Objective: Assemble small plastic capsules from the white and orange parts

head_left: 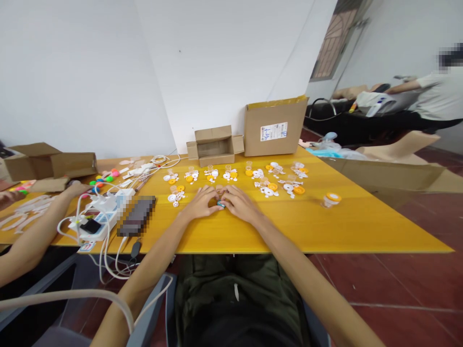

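My left hand point(202, 203) and my right hand point(237, 203) meet over the middle of the yellow table point(289, 231). Between their fingertips is a small teal piece point(220, 204), its shape too small to tell; fingers of both hands close on it. Just behind my hands lie groups of white and orange round parts with clear cups, such as a white disc point(226, 176) and an orange disc point(233, 175). More of these parts sit on either side, among them an orange ring point(298, 190). A clear jar with an orange-rimmed lid point(333, 198) stands farther right.
Behind the parts are an open carton point(216, 150) and a taller box point(275, 127). Left of my arm are a power strip point(104, 217), white cables and a dark, blurred device point(137, 215). Another person's arm point(39, 231) reaches in at the far left; a person sits at right.
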Demonstrator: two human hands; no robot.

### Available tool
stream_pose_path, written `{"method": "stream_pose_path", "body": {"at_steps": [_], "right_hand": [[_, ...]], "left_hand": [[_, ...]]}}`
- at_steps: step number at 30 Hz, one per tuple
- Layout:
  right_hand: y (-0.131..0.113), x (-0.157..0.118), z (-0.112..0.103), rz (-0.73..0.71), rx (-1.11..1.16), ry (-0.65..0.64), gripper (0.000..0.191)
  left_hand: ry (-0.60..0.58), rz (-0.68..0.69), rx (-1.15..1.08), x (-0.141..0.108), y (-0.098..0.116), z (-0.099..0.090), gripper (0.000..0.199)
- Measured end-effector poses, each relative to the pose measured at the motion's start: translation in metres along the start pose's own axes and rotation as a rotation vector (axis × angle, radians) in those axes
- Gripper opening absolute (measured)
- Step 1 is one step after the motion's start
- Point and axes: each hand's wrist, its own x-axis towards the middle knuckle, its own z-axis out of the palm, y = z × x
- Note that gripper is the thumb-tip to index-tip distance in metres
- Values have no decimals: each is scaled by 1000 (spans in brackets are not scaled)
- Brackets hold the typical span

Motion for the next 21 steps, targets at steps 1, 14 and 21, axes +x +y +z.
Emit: {"method": "stream_pose_path", "body": {"at_steps": [1, 14, 21], "right_hand": [[0, 0, 0, 3, -4, -2, 16], [0, 0, 0, -6, -25, -10, 15], [0, 0, 1, -6, -31, -5, 16]], "left_hand": [[1, 0, -1, 0, 0, 0, 22], [5, 14, 17, 0, 0, 0, 23], [-7, 8, 15, 0, 0, 0, 23]]}}
